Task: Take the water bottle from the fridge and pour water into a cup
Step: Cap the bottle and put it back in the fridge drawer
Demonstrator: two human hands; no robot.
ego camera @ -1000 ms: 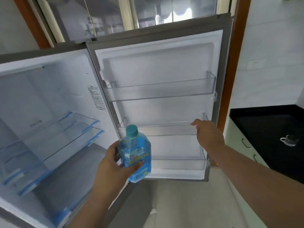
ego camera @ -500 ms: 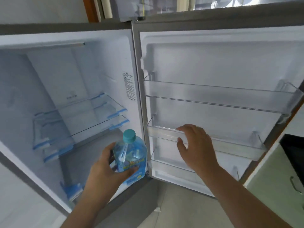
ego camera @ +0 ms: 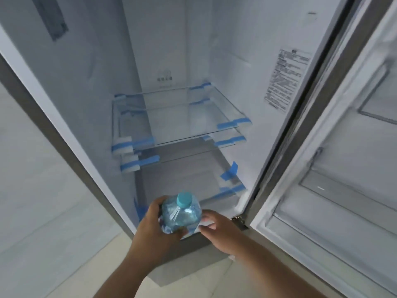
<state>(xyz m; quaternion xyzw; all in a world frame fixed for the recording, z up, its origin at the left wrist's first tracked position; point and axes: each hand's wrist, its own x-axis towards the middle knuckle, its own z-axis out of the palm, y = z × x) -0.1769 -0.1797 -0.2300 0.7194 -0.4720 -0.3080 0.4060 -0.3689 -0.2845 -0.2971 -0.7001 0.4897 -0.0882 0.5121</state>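
A clear water bottle (ego camera: 182, 214) with a teal cap and a blue label is upright just in front of the open fridge's (ego camera: 247, 50) lower edge. My left hand (ego camera: 153, 230) wraps around its left side. My right hand (ego camera: 223, 233) meets it from the right, thumb and fingertips pressed on the lower part of the label. No cup is in view.
The fridge interior holds two glass shelves (ego camera: 182, 117) fixed with blue tape and nothing else. The open door (ego camera: 343, 190) with its bins stands to the right. A pale wall (ego camera: 32, 168) is at left, tiled floor (ego camera: 193, 282) below.
My right hand left the door bin and came down to the bottle. The view swung left and down, so the counter with the cup went out of sight.
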